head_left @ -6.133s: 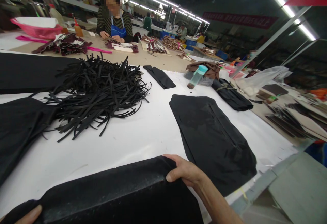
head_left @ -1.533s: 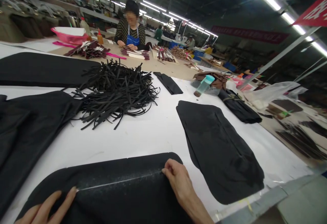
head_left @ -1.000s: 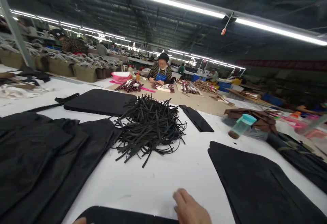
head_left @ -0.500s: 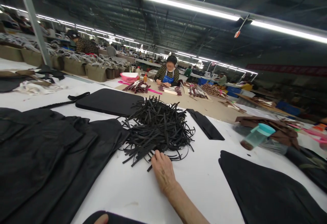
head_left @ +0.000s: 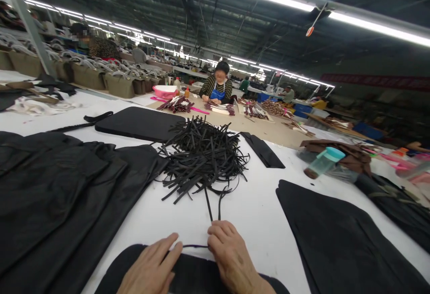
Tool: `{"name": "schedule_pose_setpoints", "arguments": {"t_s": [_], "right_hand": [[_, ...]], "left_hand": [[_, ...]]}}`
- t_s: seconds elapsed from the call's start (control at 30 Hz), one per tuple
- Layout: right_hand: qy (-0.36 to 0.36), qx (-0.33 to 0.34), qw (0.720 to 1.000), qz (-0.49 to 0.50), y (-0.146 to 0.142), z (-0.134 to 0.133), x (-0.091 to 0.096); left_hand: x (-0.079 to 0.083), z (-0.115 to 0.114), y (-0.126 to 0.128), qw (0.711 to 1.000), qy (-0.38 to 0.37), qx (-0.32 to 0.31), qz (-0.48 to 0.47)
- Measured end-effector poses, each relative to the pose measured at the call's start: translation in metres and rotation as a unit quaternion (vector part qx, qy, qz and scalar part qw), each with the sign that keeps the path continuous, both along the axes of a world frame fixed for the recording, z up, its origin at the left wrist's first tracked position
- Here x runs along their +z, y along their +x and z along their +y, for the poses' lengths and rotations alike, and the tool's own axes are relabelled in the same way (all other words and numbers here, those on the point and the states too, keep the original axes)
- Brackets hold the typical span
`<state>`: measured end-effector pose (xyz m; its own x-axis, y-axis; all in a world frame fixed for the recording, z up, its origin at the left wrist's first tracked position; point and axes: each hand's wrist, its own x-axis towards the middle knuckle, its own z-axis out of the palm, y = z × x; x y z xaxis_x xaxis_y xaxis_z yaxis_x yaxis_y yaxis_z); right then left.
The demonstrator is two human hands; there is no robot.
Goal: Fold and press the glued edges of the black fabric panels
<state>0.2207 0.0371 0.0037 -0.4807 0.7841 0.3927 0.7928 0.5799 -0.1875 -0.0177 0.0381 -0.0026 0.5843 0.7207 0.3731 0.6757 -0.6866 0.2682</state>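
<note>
My right hand (head_left: 231,253) is closed, its fingertips pinched on thin black strips (head_left: 208,204). Two of these run from it back toward a tangled heap of the same strips (head_left: 208,157). Another short length of black strip (head_left: 195,245) lies between my two hands, along the far edge of a black panel (head_left: 193,271). On that panel's left part rests my left hand (head_left: 151,262), fingers stretched out and apart, tips beside the end of the strip. The panel's near part is cut off by the frame.
Layered black pieces (head_left: 50,195) cover the left side, a black stack (head_left: 336,231) the right. Behind the heap lie a thick black slab (head_left: 137,123) and a folded black piece (head_left: 264,150). A teal-lidded bottle (head_left: 324,162) stands tilted-looking at right. A co-worker (head_left: 218,86) sits opposite.
My right hand has come back from the heap toward me, drawing black strips along. My left hand has moved further into view onto the black panel, which also shows more.
</note>
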Motion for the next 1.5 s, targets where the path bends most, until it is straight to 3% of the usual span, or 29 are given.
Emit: {"name": "schedule_pose_setpoints", "arguments": {"t_s": [0.1, 0.2, 0.27, 0.47, 0.6, 0.67, 0.77, 0.87, 0.97, 1.07, 1.23, 1.37, 1.43, 1.5], "right_hand": [[0.029, 0.006, 1.0, -0.003, 0.0, -0.019, 0.005], [0.051, 0.001, 0.998, -0.043, 0.002, -0.039, 0.005], [0.017, -0.005, 0.998, -0.067, 0.005, -0.055, 0.007], [-0.216, -0.051, 0.975, -0.005, 0.006, -0.093, 0.023], [-0.315, -0.102, 0.942, 0.063, -0.004, -0.099, 0.034], [-0.344, -0.117, 0.927, 0.093, -0.01, -0.099, 0.039], [-0.381, -0.12, 0.909, 0.122, -0.013, -0.102, 0.045], [-0.398, -0.107, 0.901, 0.139, -0.007, -0.111, 0.045], [-0.382, -0.106, 0.903, 0.165, 0.003, -0.123, 0.041], [-0.409, -0.13, 0.883, 0.192, 0.006, -0.133, 0.033], [-0.513, -0.202, 0.789, 0.269, -0.01, -0.137, 0.026], [-0.577, -0.181, 0.707, 0.366, -0.021, -0.136, 0.028], [-0.583, -0.185, 0.702, 0.365, -0.018, -0.139, 0.027], [-0.562, -0.202, 0.73, 0.333, -0.009, -0.145, 0.023]], "left_hand": [[0.027, -0.002, 0.026, 0.998, -0.036, -0.033, -0.044], [0.036, -0.012, 0.038, 0.983, -0.135, -0.038, -0.116], [0.039, -0.022, 0.04, 0.961, -0.232, -0.037, -0.149], [0.048, -0.038, 0.037, 0.848, -0.502, 0.007, -0.171], [0.032, -0.044, 0.037, 0.744, -0.629, -0.003, -0.225], [0.025, -0.047, 0.037, 0.711, -0.664, -0.014, -0.232], [0.025, -0.048, 0.034, 0.699, -0.686, -0.008, -0.202], [0.037, -0.048, 0.025, 0.72, -0.665, 0.026, -0.197], [0.046, -0.052, 0.011, 0.724, -0.656, 0.058, -0.203], [0.045, -0.059, -0.003, 0.713, -0.672, 0.087, -0.181], [0.033, -0.066, -0.018, 0.664, -0.704, 0.12, -0.22], [0.033, -0.066, -0.018, 0.656, -0.663, 0.146, -0.33], [0.035, -0.066, -0.019, 0.642, -0.643, 0.163, -0.385], [0.033, -0.068, -0.023, 0.594, -0.648, 0.205, -0.431]]}}
